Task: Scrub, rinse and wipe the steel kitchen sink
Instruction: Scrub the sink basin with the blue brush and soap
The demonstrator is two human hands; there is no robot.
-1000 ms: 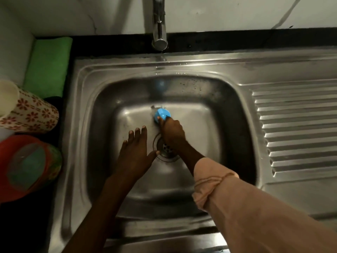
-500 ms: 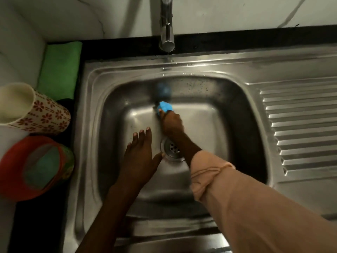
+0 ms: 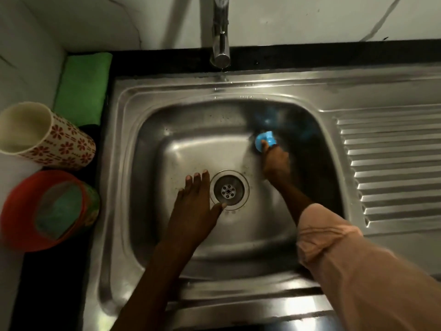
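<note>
Blue scrubber (image 3: 265, 141) sits at two o'clock in the steel sink (image 3: 167, 149) basin, the right hand (image 3: 276, 163) curled around it. The left hand (image 3: 194, 211) lies flat, fingers (image 3: 198, 185) together, touching the drain (image 3: 229, 190) at nine o'clock.

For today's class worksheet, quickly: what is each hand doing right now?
Left hand: open, fingers straight, flat on the sink floor.
Right hand: closed around the blue scrubber.
</note>
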